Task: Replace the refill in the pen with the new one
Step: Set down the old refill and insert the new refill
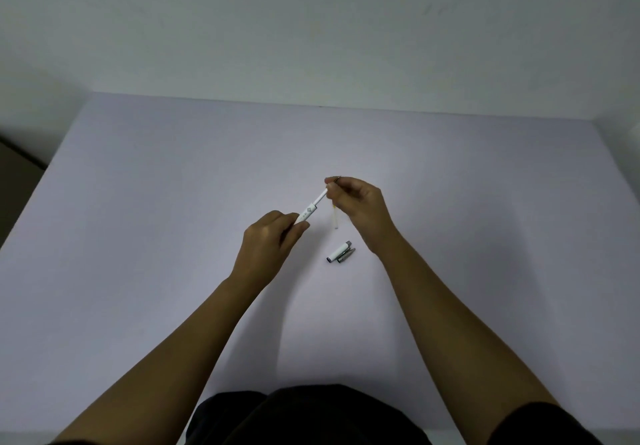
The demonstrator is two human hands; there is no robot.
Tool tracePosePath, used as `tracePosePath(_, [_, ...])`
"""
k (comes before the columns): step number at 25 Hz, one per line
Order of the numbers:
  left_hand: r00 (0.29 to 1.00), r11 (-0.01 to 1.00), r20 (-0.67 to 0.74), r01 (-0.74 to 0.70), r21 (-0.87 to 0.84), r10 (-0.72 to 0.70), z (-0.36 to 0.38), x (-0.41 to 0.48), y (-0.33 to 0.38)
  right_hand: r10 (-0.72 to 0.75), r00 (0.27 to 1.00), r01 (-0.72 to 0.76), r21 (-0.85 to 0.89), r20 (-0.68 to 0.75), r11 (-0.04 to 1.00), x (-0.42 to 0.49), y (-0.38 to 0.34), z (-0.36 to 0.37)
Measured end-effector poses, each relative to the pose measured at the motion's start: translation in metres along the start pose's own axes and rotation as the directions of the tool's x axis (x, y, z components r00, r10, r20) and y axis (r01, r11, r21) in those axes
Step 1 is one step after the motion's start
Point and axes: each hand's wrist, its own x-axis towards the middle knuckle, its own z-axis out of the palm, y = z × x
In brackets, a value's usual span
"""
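My left hand (268, 242) grips the lower end of a white pen barrel (310, 209), which points up and to the right above the table. My right hand (356, 204) is closed at the barrel's upper end, pinching a thin refill (335, 219) whose pale tube hangs down below the fingers and whose dark tip shows just above them. I cannot tell whether the refill touches the barrel. A white pen cap with a metal clip (341, 252) lies on the table just below my right hand.
A pale lilac table (173, 202) fills the view, with its far edge against a white wall. Its left edge drops off at the far left. My dark-clothed lap shows at the bottom.
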Motion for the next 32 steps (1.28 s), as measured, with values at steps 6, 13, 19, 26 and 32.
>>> tracePosePath(6, [0.996, 0.996, 0.033, 0.082, 0.021, -0.082, -0.006, 0.001, -0.018, 0.169, 0.921, -0.105, 0.193, -0.351, 0.976, 0.059, 0.009, -0.037])
tracePosePath(13, [0.995, 0.996, 0.047, 0.088, 0.014, -0.089, 0.001, 0.030, -0.023, 0.061, 0.911, -0.291, -0.533, -0.407, 0.794, 0.095, 0.068, -0.042])
tracePosePath(19, [0.993, 0.993, 0.024, 0.120, -0.007, -0.119, 0.007, 0.041, -0.032, 0.093, 0.912, -0.354, -0.654, -0.399, 0.668, 0.111, 0.090, -0.044])
tracePosePath(26, [0.989, 0.989, 0.019, 0.146, -0.036, -0.146, 0.013, 0.044, -0.036, 0.104, 0.899, -0.383, -0.651, -0.425, 0.655, 0.114, 0.092, -0.043])
tracePosePath(32, [0.987, 0.985, 0.004, 0.159, -0.069, -0.159, 0.010, 0.040, -0.037, 0.018, 0.934, -0.275, -0.687, -0.356, 0.673, 0.112, 0.081, -0.034])
